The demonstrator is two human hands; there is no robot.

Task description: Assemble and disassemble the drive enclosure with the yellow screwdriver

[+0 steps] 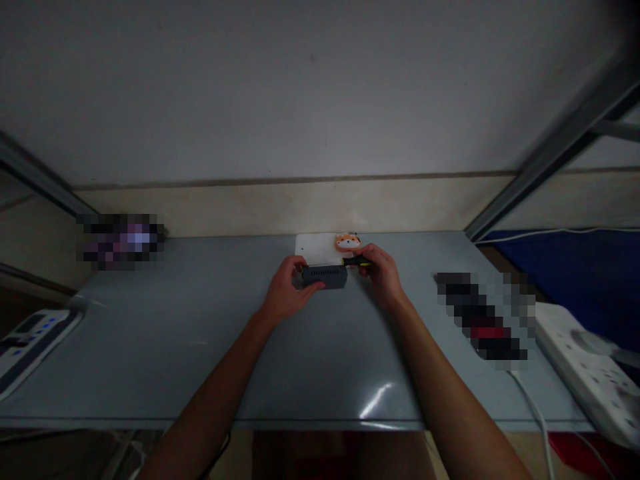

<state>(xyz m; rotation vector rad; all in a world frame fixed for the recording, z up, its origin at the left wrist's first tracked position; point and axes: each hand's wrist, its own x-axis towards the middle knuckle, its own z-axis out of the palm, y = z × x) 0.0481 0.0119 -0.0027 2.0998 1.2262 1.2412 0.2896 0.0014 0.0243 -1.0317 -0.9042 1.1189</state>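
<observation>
A dark grey box with a row of vent slots (325, 277) stands near the middle of the table. My left hand (289, 287) grips its left end, the thumb along the front and the fingers behind. In my right hand (381, 270) is a screwdriver with a black and yellow handle (357, 261). Its shaft points left along the top of the box; whether its tip touches anything is too small to tell. Just behind the box lies a white sheet (314, 247). On the sheet sits an orange and white animal-face item (347, 242).
A white power strip (583, 360) lies at the right edge, near a blurred-out dark object (480, 317) with a white cable (530, 393). Another strip-like device (37, 340) is at the left edge. A pixelated item (123, 241) stands back left. Metal posts (550, 160) flank the table (175, 347).
</observation>
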